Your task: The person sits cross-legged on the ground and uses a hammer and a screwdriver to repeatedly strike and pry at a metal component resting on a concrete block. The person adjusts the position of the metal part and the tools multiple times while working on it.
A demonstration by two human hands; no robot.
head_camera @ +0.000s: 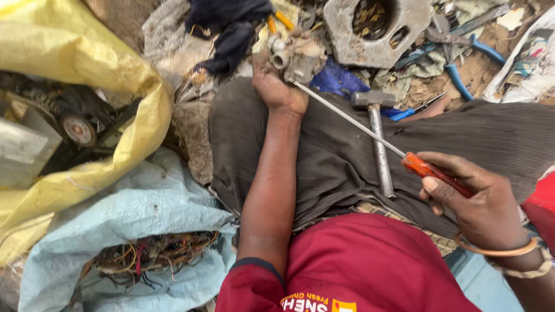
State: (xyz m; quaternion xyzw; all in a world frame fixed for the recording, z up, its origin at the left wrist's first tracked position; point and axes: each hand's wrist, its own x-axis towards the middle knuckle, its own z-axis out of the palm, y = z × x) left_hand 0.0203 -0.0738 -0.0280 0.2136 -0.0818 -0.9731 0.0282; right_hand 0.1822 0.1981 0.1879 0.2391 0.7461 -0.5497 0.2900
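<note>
while the left hand (277, 86) clamps a grimy grey metal carburettor-like part (296, 55) beyond the knee, the right hand (477, 202) grips a long orange-handled screwdriver (370, 130), tip touching the part; a steel hammer (377, 138) lies across the lap.

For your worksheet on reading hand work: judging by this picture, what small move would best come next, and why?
Probably a slight turn or pry with the long orange-handled screwdriver. Its tip already meets the grey metal carburettor-like part, which the left hand braces from below, while the right hand grips the handle.
</note>
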